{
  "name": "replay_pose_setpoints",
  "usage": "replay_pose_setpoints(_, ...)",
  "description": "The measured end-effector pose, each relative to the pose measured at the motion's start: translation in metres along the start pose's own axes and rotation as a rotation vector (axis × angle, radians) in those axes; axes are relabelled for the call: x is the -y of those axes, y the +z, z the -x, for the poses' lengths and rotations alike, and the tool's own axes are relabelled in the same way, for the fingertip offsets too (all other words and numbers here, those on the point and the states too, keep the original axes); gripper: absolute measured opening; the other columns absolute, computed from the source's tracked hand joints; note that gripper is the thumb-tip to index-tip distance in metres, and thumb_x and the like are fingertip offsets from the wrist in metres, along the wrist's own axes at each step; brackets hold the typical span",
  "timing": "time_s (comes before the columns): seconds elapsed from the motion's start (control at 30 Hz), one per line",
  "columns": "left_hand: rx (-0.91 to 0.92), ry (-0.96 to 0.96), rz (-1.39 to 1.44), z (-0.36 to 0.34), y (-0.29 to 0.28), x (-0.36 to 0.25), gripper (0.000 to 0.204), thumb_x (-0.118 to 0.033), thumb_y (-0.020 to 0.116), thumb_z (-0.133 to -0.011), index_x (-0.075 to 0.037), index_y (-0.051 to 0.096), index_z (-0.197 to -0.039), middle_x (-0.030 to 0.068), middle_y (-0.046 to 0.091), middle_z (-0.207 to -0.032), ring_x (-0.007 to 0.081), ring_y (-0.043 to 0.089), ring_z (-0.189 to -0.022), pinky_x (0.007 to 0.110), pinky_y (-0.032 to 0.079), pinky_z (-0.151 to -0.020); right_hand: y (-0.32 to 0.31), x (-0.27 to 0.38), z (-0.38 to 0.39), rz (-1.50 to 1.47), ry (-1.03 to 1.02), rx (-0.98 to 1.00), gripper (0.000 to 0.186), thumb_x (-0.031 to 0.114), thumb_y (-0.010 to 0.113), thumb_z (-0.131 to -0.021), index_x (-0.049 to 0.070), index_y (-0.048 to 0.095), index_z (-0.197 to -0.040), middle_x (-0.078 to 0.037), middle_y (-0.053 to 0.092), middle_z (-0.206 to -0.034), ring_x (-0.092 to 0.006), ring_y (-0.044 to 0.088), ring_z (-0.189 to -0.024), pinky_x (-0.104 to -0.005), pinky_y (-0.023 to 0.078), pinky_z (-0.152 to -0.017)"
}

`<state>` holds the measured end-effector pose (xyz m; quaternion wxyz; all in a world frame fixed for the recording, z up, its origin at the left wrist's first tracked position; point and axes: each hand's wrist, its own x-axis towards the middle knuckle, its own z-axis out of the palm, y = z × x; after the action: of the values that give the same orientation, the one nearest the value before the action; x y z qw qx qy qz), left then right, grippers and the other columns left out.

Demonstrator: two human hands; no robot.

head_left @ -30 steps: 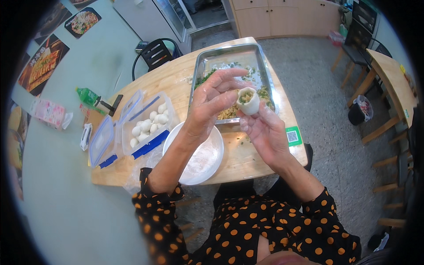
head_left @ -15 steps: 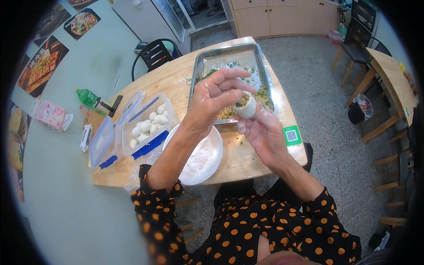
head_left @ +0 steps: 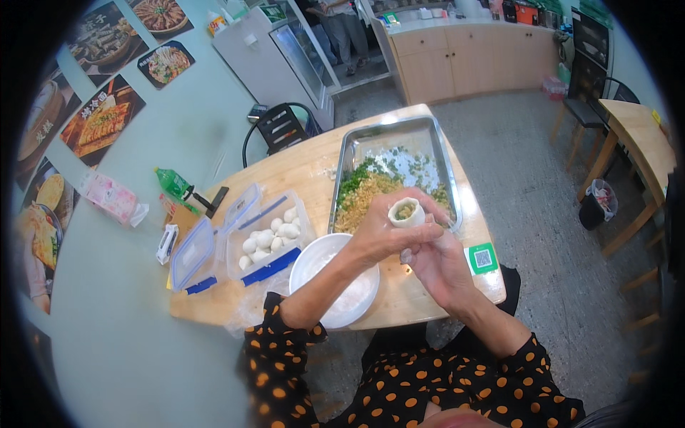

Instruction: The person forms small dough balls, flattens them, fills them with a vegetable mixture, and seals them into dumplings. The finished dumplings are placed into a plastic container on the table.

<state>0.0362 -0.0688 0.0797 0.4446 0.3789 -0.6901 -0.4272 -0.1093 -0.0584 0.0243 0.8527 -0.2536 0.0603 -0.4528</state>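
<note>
A white dough cup with filling inside [head_left: 408, 220] is held between my two hands over the near edge of the metal tray [head_left: 447, 152]. My left hand [head_left: 379, 227] curls around its rim and side, mouth of the cup upward. From below and the right, my right hand [head_left: 444, 269] closes on it, its fingers partly hidden. Behind them the tray holds crumbly yellowish filling [head_left: 366, 203] and chopped greens [head_left: 359, 180]. Under my left forearm sits a white bowl of flour [head_left: 314, 258]. Left of the bowl, several white dough balls [head_left: 275, 237] lie in a clear container [head_left: 235, 251].
The container's hinged lid [head_left: 193, 251] lies opened on the wooden table [head_left: 285, 178]. A green bottle [head_left: 171, 182] and a tissue pack [head_left: 107, 196] are at the left. A black chair [head_left: 282, 130] stands behind the table. A green code card [head_left: 484, 258] lies at the right edge.
My head view has tipped up, so the table appears lower and more of the back of the room shows. The dough cup has turned, its opening now facing upward, and my left fingers have curled around it.
</note>
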Motion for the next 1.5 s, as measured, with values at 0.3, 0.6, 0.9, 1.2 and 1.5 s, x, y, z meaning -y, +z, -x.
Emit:
replay_pose_setpoints(0.3,-0.210,-0.176,0.161,0.002,0.015,0.003,0.013,-0.013,0.075,-0.088,-0.002,0.070,-0.094,0.0116,0.075,-0.092,0.0141,0.070,-0.081,0.026,0.056,-0.070,-0.005,0.006,0.004,0.158,0.008,-0.045,0.036,0.032,0.053,-0.107,0.002,0.055,-0.127,-0.007,0.066,-0.103,-0.0179,0.066,-0.089,-0.0331,0.054,-0.077)
replay_pose_setpoints(0.6,-0.224,-0.254,0.337,-0.004,0.020,-0.008,0.022,-0.023,0.070,-0.092,-0.002,0.065,-0.097,0.0175,0.073,-0.100,0.0143,0.068,-0.075,0.023,0.055,-0.060,-0.006,0.003,-0.002,0.283,-0.165,-0.006,0.034,0.026,0.058,-0.105,0.000,0.058,-0.127,-0.007,0.068,-0.104,-0.0167,0.068,-0.087,-0.0311,0.056,-0.074)
replay_pose_setpoints(0.9,-0.215,-0.242,0.473,0.001,0.023,-0.020,0.027,-0.031,0.071,-0.094,-0.005,0.067,-0.097,0.0111,0.074,-0.095,0.0022,0.049,-0.048,0.017,0.033,-0.038,-0.011,-0.001,-0.004,0.270,-0.209,0.086,0.046,0.029,0.062,-0.103,0.000,0.052,-0.137,-0.006,0.065,-0.108,-0.0141,0.065,-0.088,-0.0297,0.054,-0.078)
replay_pose_setpoints(1.2,-0.272,-0.181,0.383,0.003,0.021,-0.021,0.019,-0.023,0.072,-0.093,-0.005,0.065,-0.097,0.0160,0.073,-0.102,0.0106,0.068,-0.075,0.020,0.051,-0.056,-0.001,-0.007,-0.003,0.188,-0.214,-0.025,0.033,0.017,0.059,-0.104,-0.001,0.056,-0.131,-0.006,0.067,-0.109,-0.0148,0.067,-0.088,-0.0294,0.055,-0.076)
replay_pose_setpoints(1.5,-0.315,-0.044,0.130,0.010,0.032,-0.014,0.012,-0.014,0.075,-0.091,-0.005,0.068,-0.095,0.0072,0.074,-0.093,0.0088,0.067,-0.084,0.024,0.054,-0.075,0.000,0.001,0.006,0.093,-0.035,-0.077,0.039,0.033,0.059,-0.104,0.006,0.056,-0.133,-0.001,0.064,-0.115,-0.0108,0.061,-0.099,-0.0305,0.051,-0.081)
